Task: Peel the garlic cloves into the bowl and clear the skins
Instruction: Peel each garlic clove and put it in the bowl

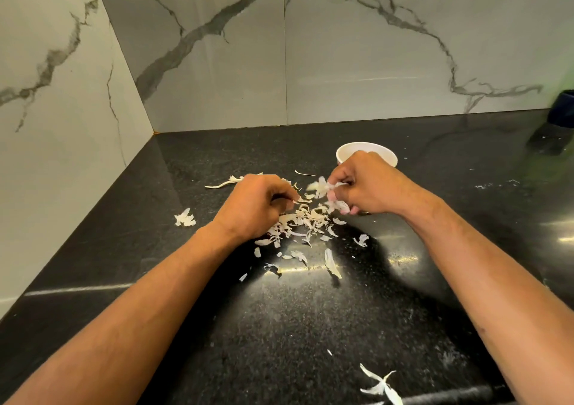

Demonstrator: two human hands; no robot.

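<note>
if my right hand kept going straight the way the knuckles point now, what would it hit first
Probably the white bowl. The right hand, gripping garlic skins, points away from you, and the bowl's rim shows just beyond its knuckles. One view leaves the gap between them, if any, unclear.

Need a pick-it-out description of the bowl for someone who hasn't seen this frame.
Start at the black counter under the marble wall. Behind the right hand, past the heap of garlic skins, stands a small white bowl, half hidden by the knuckles. It is the only round, upright white thing; the rest are flat papery scraps.
</note>
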